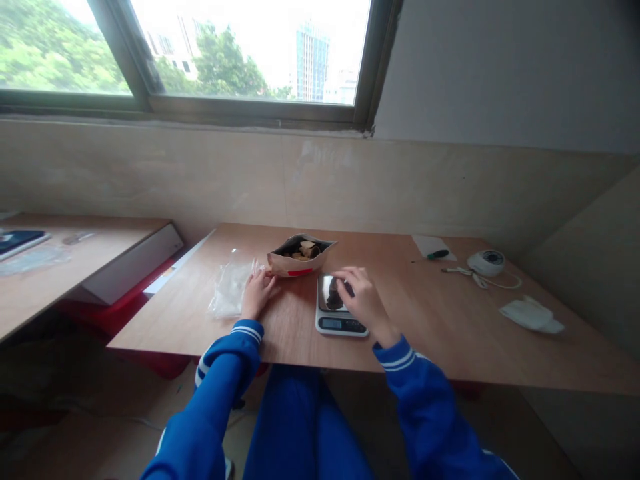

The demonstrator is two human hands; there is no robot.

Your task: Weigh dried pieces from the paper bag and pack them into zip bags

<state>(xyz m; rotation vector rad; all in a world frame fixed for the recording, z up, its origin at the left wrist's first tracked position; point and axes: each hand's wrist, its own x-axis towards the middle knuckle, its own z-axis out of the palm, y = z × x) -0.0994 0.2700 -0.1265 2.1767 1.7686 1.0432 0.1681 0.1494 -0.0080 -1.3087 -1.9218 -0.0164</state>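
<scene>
My right hand (365, 300) is over a small white kitchen scale (342, 325), its thumb and fingers bent but slightly apart. Dark brown, flat pieces (332, 297) lie on the scale's shiny plate, partly hidden by that hand. Behind the scale and to its left, an open brown paper pouch (284, 267) with a red mark holds dried, tan and brown pieces (305, 251). My left hand (257, 293) rests on the table by the pouch's left corner, fingers stretched out. Clear plastic bags (231, 290) lie beside and partly under it.
On the right of the wooden table (425, 327) are a green-handled screwdriver (438, 255) on white paper (423, 245), a white dome camera (487, 263) with its cable, and a crumpled white bag (533, 315). Another table (115, 240) stands left, across a gap.
</scene>
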